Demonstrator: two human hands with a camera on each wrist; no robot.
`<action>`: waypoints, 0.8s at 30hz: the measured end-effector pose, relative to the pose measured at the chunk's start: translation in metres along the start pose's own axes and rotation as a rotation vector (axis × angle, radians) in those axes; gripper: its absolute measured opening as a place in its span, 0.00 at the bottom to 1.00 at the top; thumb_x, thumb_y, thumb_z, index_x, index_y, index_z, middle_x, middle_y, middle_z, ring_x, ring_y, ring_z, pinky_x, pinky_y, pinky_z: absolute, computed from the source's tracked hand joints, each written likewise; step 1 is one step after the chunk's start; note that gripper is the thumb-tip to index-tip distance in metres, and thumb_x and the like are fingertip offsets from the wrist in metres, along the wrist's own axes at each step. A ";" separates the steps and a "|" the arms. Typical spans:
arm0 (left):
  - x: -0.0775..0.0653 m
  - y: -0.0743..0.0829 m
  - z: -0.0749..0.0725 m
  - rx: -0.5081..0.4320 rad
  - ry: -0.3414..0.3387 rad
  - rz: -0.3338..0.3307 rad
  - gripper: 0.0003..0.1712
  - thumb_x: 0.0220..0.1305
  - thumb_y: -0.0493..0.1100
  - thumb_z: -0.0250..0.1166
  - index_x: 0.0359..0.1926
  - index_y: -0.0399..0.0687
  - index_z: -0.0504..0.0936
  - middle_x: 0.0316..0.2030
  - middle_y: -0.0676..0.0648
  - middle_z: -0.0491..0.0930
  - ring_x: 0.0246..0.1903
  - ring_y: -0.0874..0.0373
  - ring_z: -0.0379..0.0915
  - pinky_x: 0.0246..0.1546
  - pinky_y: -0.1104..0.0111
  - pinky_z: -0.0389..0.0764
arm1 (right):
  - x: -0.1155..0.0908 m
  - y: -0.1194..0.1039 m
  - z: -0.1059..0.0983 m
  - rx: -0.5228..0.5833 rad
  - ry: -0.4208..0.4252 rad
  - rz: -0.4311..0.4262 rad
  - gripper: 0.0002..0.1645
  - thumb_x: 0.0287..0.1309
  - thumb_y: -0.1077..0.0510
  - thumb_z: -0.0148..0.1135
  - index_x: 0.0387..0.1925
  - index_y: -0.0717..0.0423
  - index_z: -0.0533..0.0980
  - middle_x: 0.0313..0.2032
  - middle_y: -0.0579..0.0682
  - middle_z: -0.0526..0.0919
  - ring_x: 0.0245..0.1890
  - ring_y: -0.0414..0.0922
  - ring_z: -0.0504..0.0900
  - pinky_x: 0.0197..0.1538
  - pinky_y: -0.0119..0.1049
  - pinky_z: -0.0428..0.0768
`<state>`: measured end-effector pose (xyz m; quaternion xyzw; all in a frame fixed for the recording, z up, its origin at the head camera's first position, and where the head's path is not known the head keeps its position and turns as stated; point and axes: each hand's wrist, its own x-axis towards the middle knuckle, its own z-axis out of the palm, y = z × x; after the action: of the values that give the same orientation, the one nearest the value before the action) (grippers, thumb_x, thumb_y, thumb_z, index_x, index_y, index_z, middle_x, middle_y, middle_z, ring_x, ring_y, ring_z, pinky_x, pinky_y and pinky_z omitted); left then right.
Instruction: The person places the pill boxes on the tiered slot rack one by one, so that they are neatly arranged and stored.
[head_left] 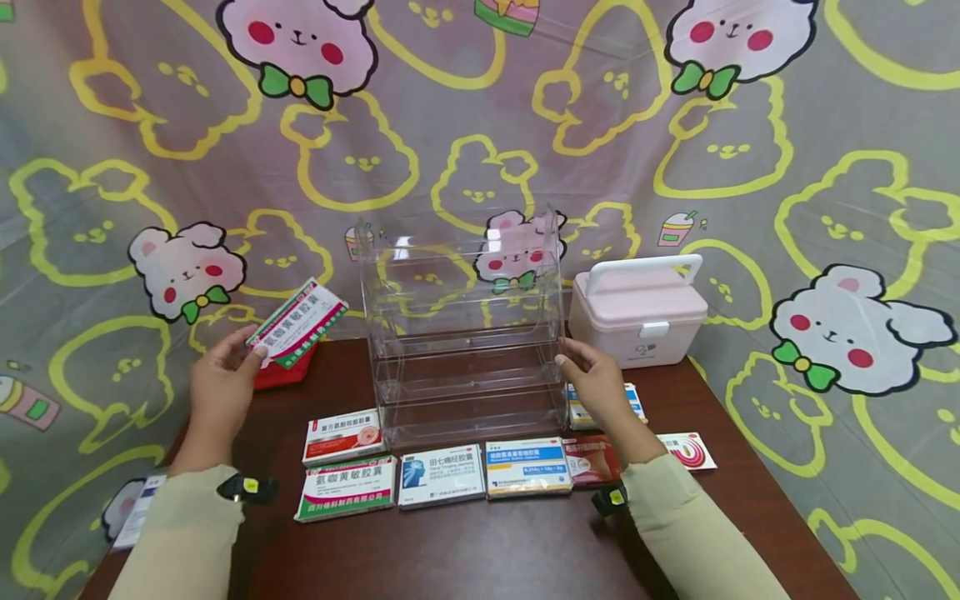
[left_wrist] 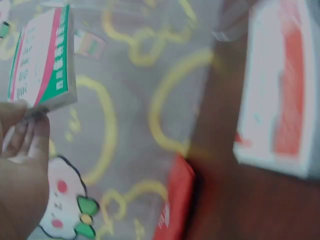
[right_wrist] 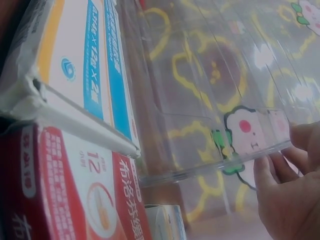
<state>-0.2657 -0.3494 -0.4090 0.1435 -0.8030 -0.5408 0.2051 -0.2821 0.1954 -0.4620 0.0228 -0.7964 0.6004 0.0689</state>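
The green-and-magenta capsule carton [head_left: 298, 323] was aloft left of the clear tiered rack [head_left: 463, 340], one end pinched by the left hand [head_left: 222, 392]; the right hand [head_left: 603, 387] pinched the rack's side. Probably light, crushable card, it suited a gentle edge grip.

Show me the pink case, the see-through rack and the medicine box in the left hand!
Pink case [head_left: 628, 343]: head view, on its front wall.
Clear rack [head_left: 467, 342]: head view, on a middle tier.
Held medicine box [head_left: 300, 323]: head view, on its printed face.
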 end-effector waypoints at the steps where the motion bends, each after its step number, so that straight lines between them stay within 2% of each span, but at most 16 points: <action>1: 0.000 0.008 0.001 -0.104 0.014 -0.027 0.26 0.80 0.44 0.66 0.75 0.56 0.80 0.69 0.46 0.81 0.57 0.61 0.77 0.46 0.88 0.80 | 0.000 0.000 0.000 -0.002 0.002 -0.001 0.30 0.79 0.55 0.65 0.76 0.58 0.75 0.71 0.59 0.81 0.70 0.57 0.82 0.60 0.26 0.85; 5: 0.000 0.040 0.009 -0.447 0.035 -0.065 0.28 0.76 0.38 0.68 0.74 0.56 0.81 0.65 0.49 0.78 0.59 0.58 0.76 0.48 0.85 0.83 | 0.000 0.000 0.000 0.006 0.013 0.005 0.29 0.78 0.55 0.66 0.75 0.57 0.76 0.69 0.61 0.83 0.68 0.57 0.83 0.57 0.25 0.85; 7: -0.003 0.058 0.014 -0.493 0.024 -0.049 0.29 0.76 0.39 0.68 0.75 0.57 0.80 0.66 0.50 0.79 0.60 0.58 0.76 0.48 0.84 0.84 | 0.000 0.000 0.000 0.006 0.015 0.007 0.29 0.78 0.55 0.66 0.75 0.57 0.76 0.68 0.61 0.84 0.67 0.57 0.83 0.57 0.24 0.85; 10: -0.007 0.084 0.026 -0.537 0.015 0.028 0.28 0.75 0.37 0.70 0.73 0.54 0.82 0.64 0.48 0.80 0.59 0.56 0.78 0.50 0.82 0.85 | 0.000 0.000 0.000 0.004 0.018 0.007 0.29 0.78 0.54 0.66 0.75 0.57 0.77 0.69 0.60 0.83 0.68 0.56 0.83 0.57 0.23 0.84; 12: -0.011 0.101 0.035 -0.517 -0.001 0.075 0.28 0.74 0.37 0.70 0.72 0.54 0.83 0.63 0.48 0.82 0.58 0.57 0.79 0.52 0.82 0.85 | 0.000 0.000 0.000 0.000 0.019 0.005 0.29 0.78 0.53 0.66 0.74 0.57 0.77 0.69 0.59 0.83 0.68 0.56 0.83 0.57 0.22 0.83; 14: -0.013 0.117 0.046 -0.503 -0.022 0.150 0.26 0.74 0.35 0.70 0.71 0.50 0.84 0.61 0.48 0.83 0.58 0.57 0.80 0.55 0.81 0.84 | 0.000 0.000 0.000 0.001 0.020 0.003 0.29 0.78 0.53 0.67 0.74 0.57 0.77 0.69 0.59 0.83 0.68 0.56 0.83 0.57 0.22 0.83; 18: -0.014 0.144 0.069 -0.393 -0.058 0.256 0.25 0.75 0.36 0.70 0.70 0.47 0.84 0.57 0.50 0.85 0.54 0.60 0.81 0.54 0.81 0.84 | 0.000 -0.001 0.000 0.007 0.019 0.011 0.29 0.78 0.53 0.67 0.74 0.56 0.77 0.69 0.59 0.84 0.67 0.56 0.83 0.54 0.21 0.83; 21: -0.013 0.164 0.089 -0.304 -0.074 0.299 0.23 0.77 0.38 0.68 0.70 0.46 0.84 0.56 0.48 0.87 0.52 0.64 0.82 0.50 0.81 0.83 | -0.001 -0.002 0.000 0.017 0.022 0.017 0.28 0.78 0.54 0.67 0.74 0.56 0.77 0.68 0.59 0.84 0.67 0.56 0.84 0.53 0.20 0.83; 24: -0.009 0.180 0.110 -0.232 -0.085 0.353 0.22 0.78 0.38 0.68 0.69 0.45 0.84 0.58 0.43 0.89 0.53 0.62 0.84 0.51 0.78 0.83 | -0.002 -0.003 0.000 0.029 0.027 0.019 0.28 0.78 0.56 0.67 0.73 0.57 0.78 0.68 0.59 0.84 0.66 0.55 0.84 0.52 0.20 0.83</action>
<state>-0.3126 -0.1893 -0.2799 -0.0468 -0.7561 -0.5908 0.2776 -0.2798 0.1945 -0.4599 0.0080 -0.7869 0.6126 0.0738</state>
